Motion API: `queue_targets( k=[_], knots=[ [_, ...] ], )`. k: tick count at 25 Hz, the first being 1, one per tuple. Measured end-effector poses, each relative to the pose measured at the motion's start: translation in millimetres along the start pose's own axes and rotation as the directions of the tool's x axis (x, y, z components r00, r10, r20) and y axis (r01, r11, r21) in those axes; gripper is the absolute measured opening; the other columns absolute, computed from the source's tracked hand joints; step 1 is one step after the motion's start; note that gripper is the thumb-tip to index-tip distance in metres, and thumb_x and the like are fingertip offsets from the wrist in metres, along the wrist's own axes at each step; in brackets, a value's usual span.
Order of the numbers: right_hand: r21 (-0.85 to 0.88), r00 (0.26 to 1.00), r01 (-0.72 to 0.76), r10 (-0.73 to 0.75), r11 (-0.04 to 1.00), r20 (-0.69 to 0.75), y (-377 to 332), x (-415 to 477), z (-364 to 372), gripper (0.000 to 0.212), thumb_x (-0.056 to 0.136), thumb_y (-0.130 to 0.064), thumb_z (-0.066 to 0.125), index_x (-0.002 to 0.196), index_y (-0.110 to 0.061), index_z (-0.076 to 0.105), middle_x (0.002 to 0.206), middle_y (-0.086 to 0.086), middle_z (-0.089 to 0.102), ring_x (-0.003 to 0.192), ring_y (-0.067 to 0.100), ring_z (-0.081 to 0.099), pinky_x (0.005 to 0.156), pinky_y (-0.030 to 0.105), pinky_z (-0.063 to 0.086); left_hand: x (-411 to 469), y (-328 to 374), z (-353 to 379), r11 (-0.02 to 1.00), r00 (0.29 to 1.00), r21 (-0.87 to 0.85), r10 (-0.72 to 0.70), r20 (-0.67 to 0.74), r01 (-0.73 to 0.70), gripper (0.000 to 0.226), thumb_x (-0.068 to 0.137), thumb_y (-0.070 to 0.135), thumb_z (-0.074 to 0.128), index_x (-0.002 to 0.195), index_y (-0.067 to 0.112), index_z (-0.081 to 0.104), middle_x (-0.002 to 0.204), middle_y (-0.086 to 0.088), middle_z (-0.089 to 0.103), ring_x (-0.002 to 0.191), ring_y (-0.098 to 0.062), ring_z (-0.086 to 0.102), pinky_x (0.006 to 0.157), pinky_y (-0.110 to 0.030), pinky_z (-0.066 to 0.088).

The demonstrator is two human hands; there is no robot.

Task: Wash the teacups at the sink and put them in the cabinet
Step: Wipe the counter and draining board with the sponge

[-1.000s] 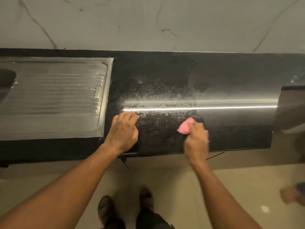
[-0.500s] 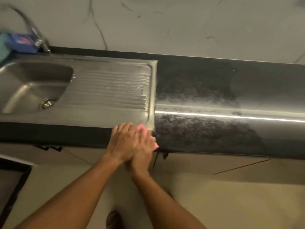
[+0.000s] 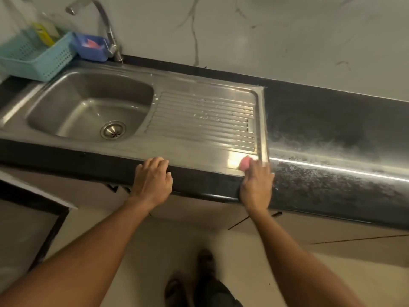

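No teacup is in view. A steel sink (image 3: 66, 85) with a ribbed drainboard (image 3: 203, 114) is set into a black counter (image 3: 332, 134). My right hand (image 3: 256, 185) grips a pink sponge (image 3: 245, 163) at the front right corner of the drainboard. My left hand (image 3: 152, 178) rests with fingers curled over the counter's front edge, just left of the right hand, holding nothing. The basin holds no dishes.
A tap (image 3: 106, 25) stands behind the basin. A light blue basket (image 3: 33, 56) with a yellow bottle (image 3: 43, 33) and a dark blue soap dish (image 3: 90, 48) sit at the back left. Wet streaks cover the counter right of the sink. An open cabinet door (image 3: 33, 216) is at lower left.
The view has swung left, bringing the sink into sight. My right hand with the sponge went from the black counter to the drainboard corner. My left hand slid left along the front edge.
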State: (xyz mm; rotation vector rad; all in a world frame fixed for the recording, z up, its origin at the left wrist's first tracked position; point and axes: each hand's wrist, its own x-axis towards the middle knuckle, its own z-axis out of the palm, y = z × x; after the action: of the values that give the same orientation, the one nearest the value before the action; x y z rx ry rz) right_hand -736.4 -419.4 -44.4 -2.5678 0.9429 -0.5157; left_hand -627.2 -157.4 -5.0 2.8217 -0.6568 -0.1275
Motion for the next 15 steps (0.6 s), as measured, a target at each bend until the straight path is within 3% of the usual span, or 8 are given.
queue_targets(
  k=[2, 4, 6, 7, 9, 11, 13, 15],
  knots=[
    [0.028, 0.993, 0.119, -0.12, 0.993, 0.024, -69.7, -43.6, 30.5, 0.044, 0.088, 0.001, 0.047, 0.127, -0.019, 0.053, 0.122, 0.002, 0.055, 0.111, 0.027, 0.05, 0.094, 0.049, 0.05, 6.8, -6.7, -1.5, 0.999, 1.0, -0.034, 0.017, -0.025, -0.018, 0.037, 0.097, 0.023, 0.052, 0.127, 0.004, 0.062, 0.129, -0.015, 0.062, 0.118, -0.034, 0.057, 0.099, -0.05, 0.047],
    [0.054, 0.92, 0.356, -0.36, 0.933, 0.155, -117.0, -83.7, 56.6, 0.056, 0.083, -0.001, 0.054, 0.137, -0.014, 0.052, 0.138, 0.006, 0.055, 0.131, 0.032, 0.047, 0.113, 0.055, 0.037, 16.9, -12.8, -3.3, 0.998, 0.996, -0.052, 0.031, -0.081, -0.035, 0.036, 0.094, 0.02, 0.053, 0.123, 0.002, 0.064, 0.124, -0.017, 0.065, 0.114, -0.037, 0.06, 0.096, -0.05, 0.049],
    [0.066, 0.859, 0.463, -0.466, 0.884, 0.214, -108.6, -70.9, 60.5, 0.053, 0.086, -0.004, 0.05, 0.137, -0.016, 0.053, 0.141, 0.005, 0.054, 0.137, 0.033, 0.043, 0.116, 0.054, 0.033, 27.0, -20.0, -4.9, 0.997, 0.994, -0.062, 0.045, -0.098, -0.051, 0.034, 0.095, 0.016, 0.058, 0.125, 0.001, 0.063, 0.126, -0.018, 0.064, 0.115, -0.037, 0.059, 0.098, -0.051, 0.049],
    [0.041, 0.898, 0.401, -0.401, 0.915, 0.18, -86.5, -52.5, 54.3, 0.046, 0.088, -0.005, 0.046, 0.132, -0.016, 0.056, 0.133, 0.006, 0.056, 0.127, 0.035, 0.05, 0.107, 0.051, 0.041, 31.0, -23.7, -5.9, 0.996, 0.994, -0.07, 0.053, -0.091, -0.06, 0.034, 0.096, 0.015, 0.058, 0.127, 0.002, 0.062, 0.128, -0.017, 0.064, 0.117, -0.036, 0.058, 0.1, -0.051, 0.048],
    [-0.008, 0.995, 0.098, -0.098, 0.995, 0.035, -29.3, -24.0, 26.1, 0.034, 0.094, -0.009, 0.036, 0.118, -0.014, 0.061, 0.112, 0.011, 0.059, 0.101, 0.036, 0.055, 0.086, 0.052, 0.049, 36.7, -30.1, -7.1, 0.993, 0.993, -0.088, 0.071, -0.094, -0.079, 0.034, 0.098, 0.016, 0.055, 0.129, 0.003, 0.061, 0.128, -0.016, 0.063, 0.119, -0.033, 0.058, 0.102, -0.05, 0.046],
    [0.053, 0.989, -0.099, 0.105, 0.994, -0.107, 19.3, -11.9, 0.2, 0.027, 0.097, -0.01, 0.036, 0.111, -0.01, 0.059, 0.113, 0.016, 0.058, 0.103, 0.039, 0.053, 0.088, 0.058, 0.049, 39.6, -34.7, -7.7, 0.99, 0.989, -0.088, 0.104, -0.104, -0.113, 0.034, 0.097, 0.019, 0.05, 0.125, 0.003, 0.064, 0.123, -0.015, 0.065, 0.114, -0.033, 0.061, 0.1, -0.049, 0.048],
    [0.062, 0.991, -0.101, 0.105, 0.993, -0.076, 4.4, -18.9, 4.0, 0.025, 0.097, -0.006, 0.042, 0.118, -0.011, 0.055, 0.129, 0.011, 0.055, 0.113, 0.038, 0.05, 0.094, 0.059, 0.047, 45.7, -43.7, -8.6, 0.985, 0.987, -0.09, 0.139, -0.086, -0.146, 0.038, 0.094, 0.024, 0.045, 0.119, 0.005, 0.066, 0.117, -0.014, 0.067, 0.108, -0.032, 0.062, 0.096, -0.047, 0.049],
    [0.125, 0.995, -0.071, 0.08, 0.99, -0.062, -64.8, -37.2, 31.4, 0.028, 0.097, -0.002, 0.047, 0.122, -0.013, 0.053, 0.125, 0.009, 0.056, 0.11, 0.033, 0.05, 0.087, 0.055, 0.049, 52.8, -67.9, -10.0, 0.98, 0.983, -0.104, 0.159, -0.097, -0.169, 0.036, 0.095, 0.025, 0.044, 0.115, 0.007, 0.067, 0.114, -0.012, 0.068, 0.105, -0.031, 0.062, 0.094, -0.046, 0.048]
  ],
)
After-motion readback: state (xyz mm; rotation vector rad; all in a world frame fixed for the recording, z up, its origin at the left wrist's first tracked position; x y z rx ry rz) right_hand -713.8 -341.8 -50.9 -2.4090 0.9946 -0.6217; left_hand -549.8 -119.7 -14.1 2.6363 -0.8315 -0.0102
